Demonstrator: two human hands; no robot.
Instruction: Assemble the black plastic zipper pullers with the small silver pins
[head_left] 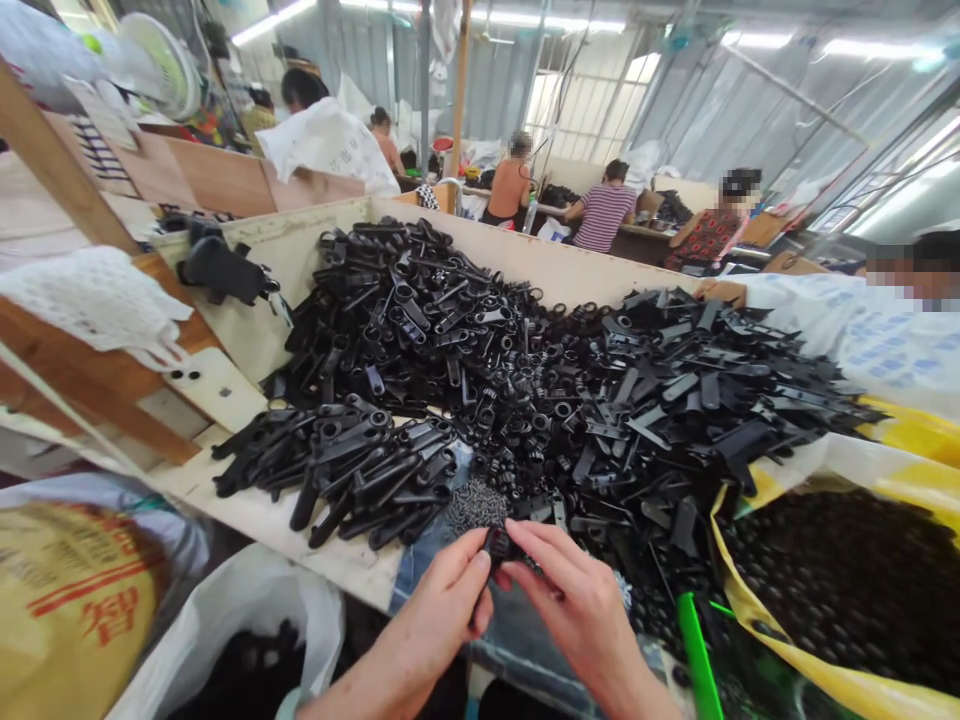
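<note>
Near the bottom middle, my left hand point(450, 590) is closed around a small black plastic part point(498, 542), mostly hidden by the fingers. The fingertips of my right hand point(574, 590) pinch the same part from the other side. Just beyond the hands lies a small heap of grey metal pieces, like screws or pins point(478, 505). To the left, black handle-like parts with ring ends point(367, 460) lie in a rough row. Behind rises a large pile of similar parts point(420, 300); flat black pieces point(697, 380) are heaped on the right.
A yellow-and-white sack point(817, 460) of small dark round pieces stands at right, beside a green plastic edge point(697, 655). At lower left are a white bag point(300, 600) with black pieces and a tan sack point(67, 600). Low boards point(570, 275) wall the table; several people sit beyond.
</note>
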